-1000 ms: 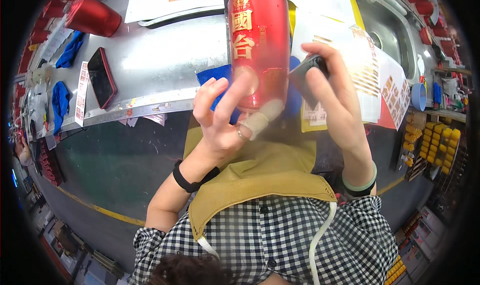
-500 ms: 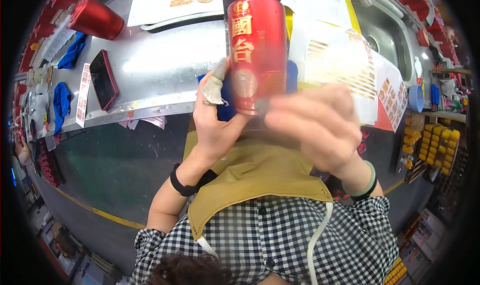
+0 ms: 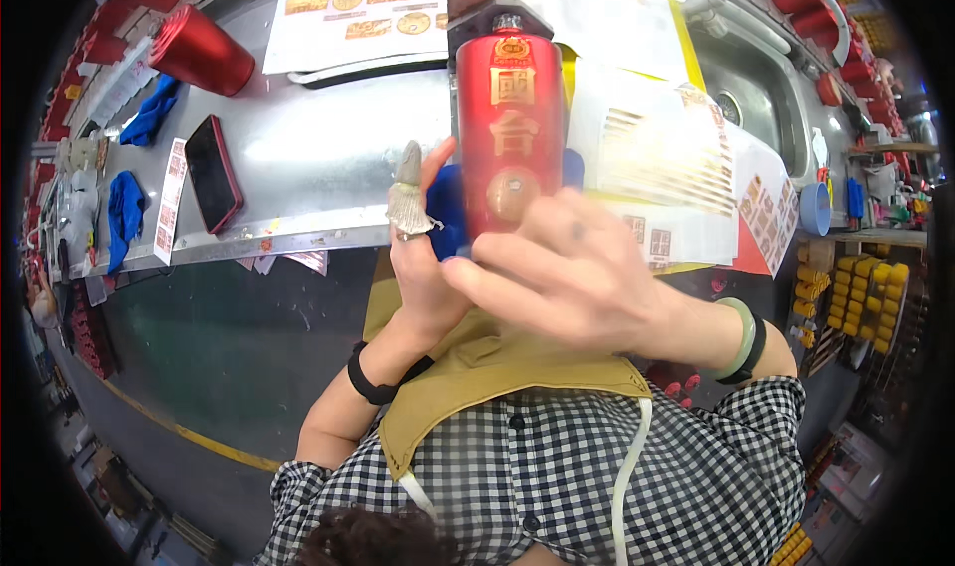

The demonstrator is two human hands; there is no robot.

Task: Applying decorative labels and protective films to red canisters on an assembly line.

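A red bottle (image 3: 510,118) with gold lettering and a round gold emblem lies with its neck pointing away from me. Blue cloth or padding (image 3: 450,203) shows under it. My right hand (image 3: 577,268) is closed over the bottle's base, its fingers bent and slightly blurred, hiding that end. Just left of the bottle is my left hand (image 3: 423,258), its fingers stretched up and apart. One of them wears a grey finger cot with a knitted cuff (image 3: 408,203). My left thumb is hidden behind the right hand.
Printed sticker sheets (image 3: 373,24) lie behind on the metal table, with more gold-patterned sheets (image 3: 657,138) at right. A phone (image 3: 213,173), blue cloths (image 3: 125,213) and a red container (image 3: 202,51) are at left. A sink (image 3: 781,79) stands at far right.
The bottle has turned, bringing its lettering to the middle of the upper face, and sits slightly lower. My right hand has moved left onto its base; my left fingers have come away from its side.
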